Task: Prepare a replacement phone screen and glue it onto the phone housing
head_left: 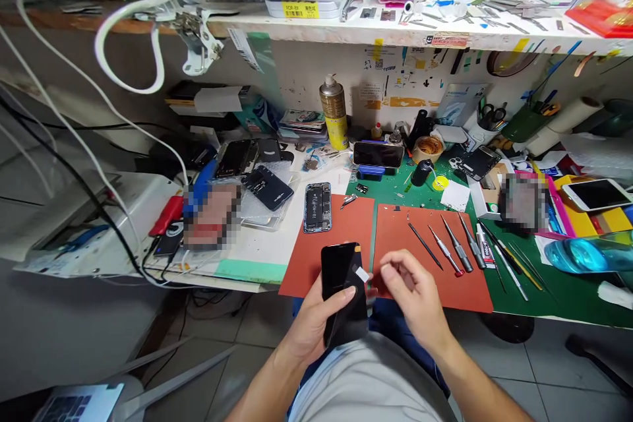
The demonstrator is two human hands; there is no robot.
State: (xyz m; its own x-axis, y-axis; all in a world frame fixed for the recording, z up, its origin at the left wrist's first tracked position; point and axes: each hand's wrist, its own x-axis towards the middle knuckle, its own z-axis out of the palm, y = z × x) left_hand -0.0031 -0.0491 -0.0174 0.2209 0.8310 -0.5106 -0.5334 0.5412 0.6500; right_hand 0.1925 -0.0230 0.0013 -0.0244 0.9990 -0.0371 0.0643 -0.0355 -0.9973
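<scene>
A black phone screen panel (339, 267) with a small white label (362, 274) and an orange tab at its top corner is in my left hand (316, 313), the thumb lying across its face. My right hand (413, 293) is just right of the panel, fingers curled with thumb and index finger close together; whether something small is between them cannot be made out. Beyond the hands, an opened phone body (317, 208) with its inside showing lies at the edge of the brown-red mat (301, 264).
Several screwdrivers and tweezers (457, 244) lie on the right mat. Behind stand a yellow spray can (333, 112) and a propped phone (378, 154). A blue bottle (588, 254) lies far right. A loaded shelf (316, 30) spans above the bench.
</scene>
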